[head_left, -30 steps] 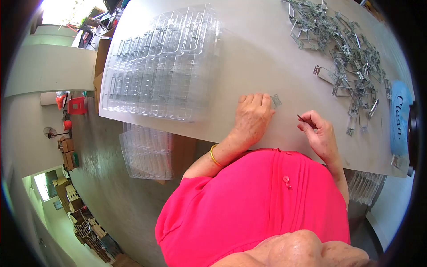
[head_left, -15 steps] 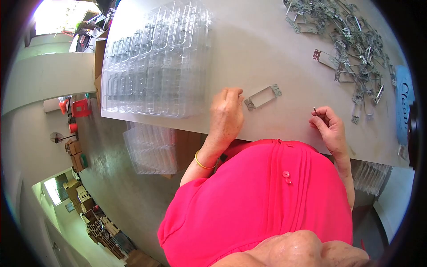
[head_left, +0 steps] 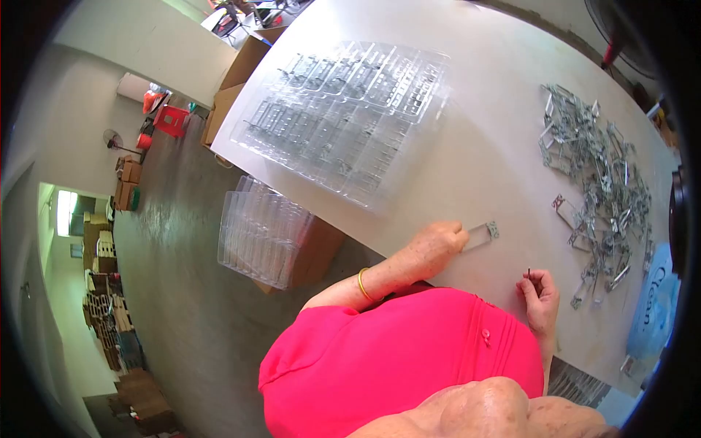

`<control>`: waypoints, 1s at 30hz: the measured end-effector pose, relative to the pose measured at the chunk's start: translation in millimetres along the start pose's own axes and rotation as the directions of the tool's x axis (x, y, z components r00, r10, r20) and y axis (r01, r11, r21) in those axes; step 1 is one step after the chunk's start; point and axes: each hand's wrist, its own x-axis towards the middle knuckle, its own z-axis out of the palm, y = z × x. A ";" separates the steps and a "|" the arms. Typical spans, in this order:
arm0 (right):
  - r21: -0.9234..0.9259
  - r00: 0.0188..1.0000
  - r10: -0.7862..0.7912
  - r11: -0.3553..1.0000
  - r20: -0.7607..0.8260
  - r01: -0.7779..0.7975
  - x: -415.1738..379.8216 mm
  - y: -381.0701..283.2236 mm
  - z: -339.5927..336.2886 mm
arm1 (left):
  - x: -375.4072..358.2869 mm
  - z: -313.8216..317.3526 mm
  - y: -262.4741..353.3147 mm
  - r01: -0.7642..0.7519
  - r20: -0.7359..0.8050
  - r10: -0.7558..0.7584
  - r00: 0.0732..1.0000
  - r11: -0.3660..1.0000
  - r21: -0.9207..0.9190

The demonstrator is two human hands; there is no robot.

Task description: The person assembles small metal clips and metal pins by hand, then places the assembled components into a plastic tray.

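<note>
My left hand, with a yellow bangle at the wrist, is closed at the near end of a thin rectangular metal frame. Its fingers cover that end, while the far end, with a patterned plate, shows on the tabletop. To the right, my right hand pinches a small dark pin that sticks up from between thumb and forefinger; most of it is hidden. A tangled pile of similar metal frames lies farther off on the right. One frame with a reddish end sticks out of the pile.
Stacked clear plastic trays with metal parts showing in them lie on the white table. More clear trays sit on a cardboard box below the table edge. At the right is a blue package marked "Clean".
My view has turned, so the table appears tilted and the trays and pile have shifted. My left hand has come onto the end of the metal frame. The right hand keeps its pinch.
</note>
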 end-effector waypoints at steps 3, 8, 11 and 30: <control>-0.006 1.000 -0.003 1.000 0.009 0.003 1.2 -2.4 -0.3 | -6.9 -10.6 8.0 -0.013 0.025 0.016 1.000 0.993 -0.119; -0.003 1.000 0.019 1.000 0.002 -0.019 4.0 -6.0 0.2 | -19.0 -76.7 40.5 -0.131 -0.025 0.129 0.991 0.970 -0.206; 0.014 1.000 0.024 1.000 -0.004 -0.024 6.6 -3.8 0.1 | -30.8 -124.1 55.0 -0.137 -0.131 0.110 0.985 0.966 -0.220; 0.064 0.993 -0.097 0.993 -0.062 0.101 4.9 10.8 -0.7 | 110.6 -261.2 -93.9 0.286 -0.191 -0.267 0.944 0.955 0.075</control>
